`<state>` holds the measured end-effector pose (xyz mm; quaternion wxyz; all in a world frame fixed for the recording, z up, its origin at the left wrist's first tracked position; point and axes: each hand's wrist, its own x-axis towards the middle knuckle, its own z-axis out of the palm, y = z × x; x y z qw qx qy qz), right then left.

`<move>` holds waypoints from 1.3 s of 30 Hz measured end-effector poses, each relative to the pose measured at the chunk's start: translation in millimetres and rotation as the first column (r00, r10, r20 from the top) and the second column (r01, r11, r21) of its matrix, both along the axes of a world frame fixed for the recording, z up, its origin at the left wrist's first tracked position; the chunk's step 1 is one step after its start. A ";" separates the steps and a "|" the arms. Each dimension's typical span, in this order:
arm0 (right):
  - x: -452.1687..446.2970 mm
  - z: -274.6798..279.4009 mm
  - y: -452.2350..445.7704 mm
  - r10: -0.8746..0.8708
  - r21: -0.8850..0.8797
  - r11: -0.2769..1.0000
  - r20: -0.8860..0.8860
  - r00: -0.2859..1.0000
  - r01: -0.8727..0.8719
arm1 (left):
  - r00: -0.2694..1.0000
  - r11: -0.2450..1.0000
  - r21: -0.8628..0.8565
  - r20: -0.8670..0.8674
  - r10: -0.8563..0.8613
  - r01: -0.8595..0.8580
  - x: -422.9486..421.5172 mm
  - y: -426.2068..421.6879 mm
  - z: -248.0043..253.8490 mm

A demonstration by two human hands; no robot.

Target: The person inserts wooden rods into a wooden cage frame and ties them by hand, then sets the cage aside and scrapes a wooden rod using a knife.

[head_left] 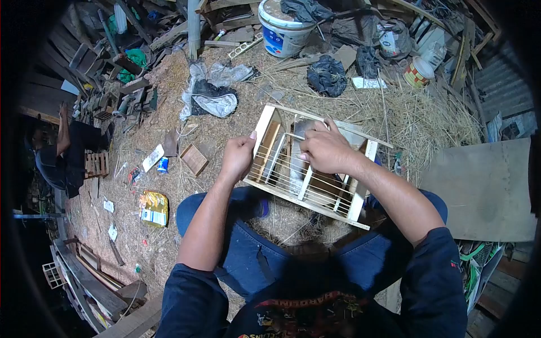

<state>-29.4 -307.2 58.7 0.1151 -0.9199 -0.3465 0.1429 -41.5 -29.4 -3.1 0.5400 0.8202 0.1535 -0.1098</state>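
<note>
A small wooden cage (362, 183) with thin parallel bars lies tilted above my lap, its barred side facing up. My left hand (239, 159) is closed on the cage's left end board, thumb on top. Over the upper middle of the cage, my right hand (327, 147) has its fingers curled and pressed together by the bars. Whatever those fingers hold is hidden under the hand. A pale thin strip (277, 151) with a bent corner runs inside the cage from near my right fingertips.
An open wooden box (194, 159), a blue can (163, 165) and a yellow packet (154, 209) lie on the straw-covered ground at left. A paint bucket (280, 32) stands ahead. At right is a flat board (479, 188). Another person (62, 149) sits at far left.
</note>
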 end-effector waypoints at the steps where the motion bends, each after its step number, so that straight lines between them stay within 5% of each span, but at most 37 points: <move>1: -0.8 0.6 3.7 -0.024 -0.010 1.000 -0.012 1.000 0.024 | 1.000 1.000 -0.027 -0.001 0.004 -0.004 1.9 1.8 -7.0; 12: 7.8 -12.0 44.1 -0.091 0.053 0.994 -0.028 0.995 0.092 | 1.000 0.997 -0.080 0.023 -0.003 0.004 4.0 8.7 -20.7; 15: 10.9 -14.1 46.9 -0.108 0.049 0.992 -0.089 0.990 0.112 | 0.993 0.999 -0.049 -0.117 0.005 -0.010 4.5 7.3 -12.3; 21: 15.2 -20.8 57.6 -0.154 0.125 0.977 -0.133 0.979 0.171 | 1.000 0.991 -0.135 -0.007 -0.011 0.010 -0.1 -1.0 -8.0; 25: 18.2 -24.9 64.2 -0.167 0.130 0.974 -0.122 0.978 0.183 | 0.990 0.993 0.016 -0.077 -0.117 0.119 -1.3 -12.9 0.6; 27: 18.4 -27.3 62.7 -0.220 0.174 0.955 -0.129 0.967 0.241 | 0.994 0.988 -0.137 -0.075 -0.078 0.068 -1.7 -17.0 0.3; 39: 8.1 -31.3 38.5 -0.287 0.305 0.873 -0.312 0.906 0.382 | 0.994 0.985 -0.150 -0.057 -0.096 0.087 2.8 -7.8 -23.8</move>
